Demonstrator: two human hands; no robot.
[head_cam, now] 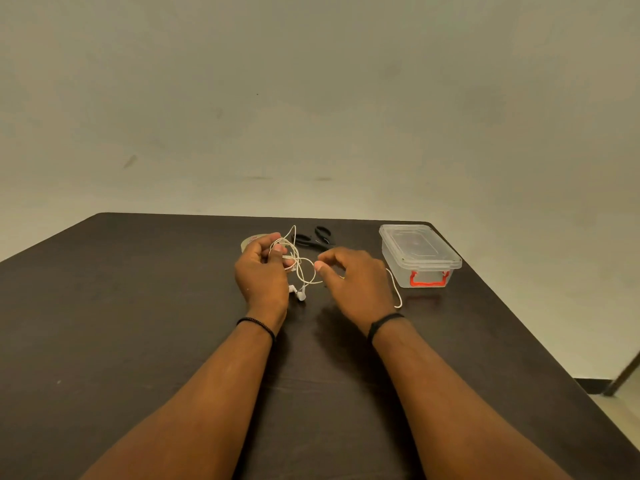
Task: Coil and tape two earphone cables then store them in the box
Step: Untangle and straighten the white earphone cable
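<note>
A white earphone cable (297, 258) hangs in loose loops between my two hands above the dark table (138, 306). My left hand (263, 271) holds several loops of it wound around the fingers. My right hand (353, 282) pinches a strand of the same cable between thumb and forefinger. The earbuds (298, 292) dangle just below the loops. A tail of white cable (396, 289) trails out past my right hand's far side. The clear plastic box (420, 254) with a red latch stands shut at the right. A tape roll (250, 241) lies partly hidden behind my left hand.
Black scissors (317, 239) lie at the back of the table, between the tape roll and the box. The table's far edge meets a plain wall. The right edge drops to the floor, where a metal leg (623, 375) shows.
</note>
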